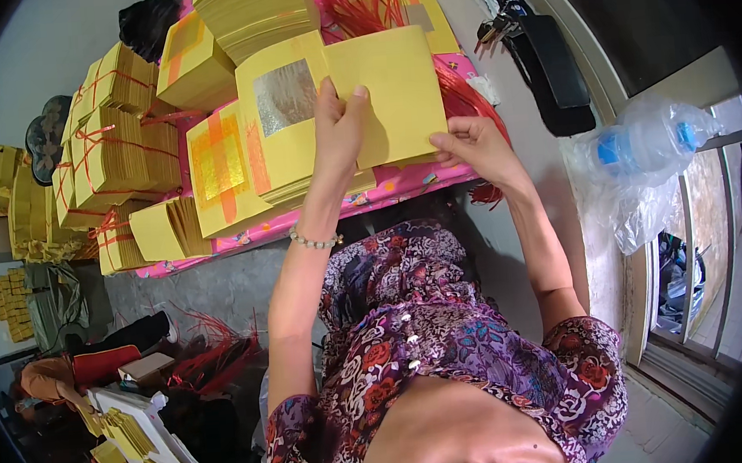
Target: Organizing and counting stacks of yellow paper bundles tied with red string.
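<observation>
A blank yellow paper sheet [395,83] is spread between my two hands above the table. My left hand [340,126] is closed on its left edge, thumb lying on top, and wears a beaded bracelet at the wrist. The sheet's lower right corner is pinched by my right hand [475,145], thumb in front. Directly left of the sheet lies a stack of yellow paper [288,155], its top piece bearing a silver square and an orange strip. Beside that stack is another yellow stack with a gold square [218,166]. Whether one sheet or several are held, I cannot tell.
Bundles of yellow paper tied with red string [120,154] crowd the left of the pink patterned tablecloth [360,202]. Loose red strings [364,4] lie at the back. Keys [495,32] and a black case [553,60] rest on the right, near a plastic bottle [649,141].
</observation>
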Action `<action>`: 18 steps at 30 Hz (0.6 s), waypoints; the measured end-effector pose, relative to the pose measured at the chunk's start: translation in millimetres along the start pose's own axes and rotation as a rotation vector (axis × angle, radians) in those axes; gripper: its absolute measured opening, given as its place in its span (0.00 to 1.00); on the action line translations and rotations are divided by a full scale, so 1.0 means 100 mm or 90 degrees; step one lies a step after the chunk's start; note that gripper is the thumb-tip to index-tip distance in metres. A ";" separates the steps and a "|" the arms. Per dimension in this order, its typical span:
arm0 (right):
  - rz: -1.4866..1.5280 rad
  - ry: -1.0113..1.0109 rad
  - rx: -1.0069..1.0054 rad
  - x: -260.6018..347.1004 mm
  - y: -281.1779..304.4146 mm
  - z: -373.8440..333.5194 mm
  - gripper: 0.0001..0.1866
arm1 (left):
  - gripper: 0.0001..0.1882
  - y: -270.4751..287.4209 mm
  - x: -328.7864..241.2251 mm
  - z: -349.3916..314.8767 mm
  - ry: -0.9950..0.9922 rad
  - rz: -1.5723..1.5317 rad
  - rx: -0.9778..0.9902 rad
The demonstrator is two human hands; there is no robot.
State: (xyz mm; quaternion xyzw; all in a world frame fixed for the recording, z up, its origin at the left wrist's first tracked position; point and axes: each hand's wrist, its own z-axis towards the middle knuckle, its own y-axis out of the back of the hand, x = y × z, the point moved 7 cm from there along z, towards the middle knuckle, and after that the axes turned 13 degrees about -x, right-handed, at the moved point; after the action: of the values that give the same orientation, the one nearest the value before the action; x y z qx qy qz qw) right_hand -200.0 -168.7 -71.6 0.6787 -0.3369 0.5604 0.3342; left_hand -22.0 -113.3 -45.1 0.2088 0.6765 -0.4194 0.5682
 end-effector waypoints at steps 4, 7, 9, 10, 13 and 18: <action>-0.048 -0.059 0.046 -0.05 0.01 0.00 0.14 | 0.16 0.02 -0.02 -0.03 -0.054 0.031 -0.025; 0.091 0.021 -0.047 0.12 0.04 0.05 0.12 | 0.17 -0.04 0.01 -0.09 -0.026 0.062 0.020; 0.064 0.015 -0.063 0.11 0.16 0.17 0.13 | 0.17 -0.10 0.03 -0.12 -0.047 0.072 0.048; 0.037 0.010 -0.077 0.09 0.22 0.22 0.13 | 0.17 -0.14 0.03 -0.14 -0.068 0.083 0.073; 0.019 0.026 -0.084 0.08 0.23 0.26 0.13 | 0.18 -0.15 0.07 -0.12 -0.006 0.091 0.080; 0.038 0.066 -0.112 0.21 0.19 0.26 0.14 | 0.17 -0.21 0.11 -0.06 0.004 0.074 0.096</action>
State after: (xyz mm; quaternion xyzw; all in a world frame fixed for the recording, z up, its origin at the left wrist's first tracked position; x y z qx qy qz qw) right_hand -199.0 -202.6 -52.9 0.6063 -0.3873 0.5730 0.3925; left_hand -44.2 -122.5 -48.3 0.2909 0.6314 -0.4349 0.5723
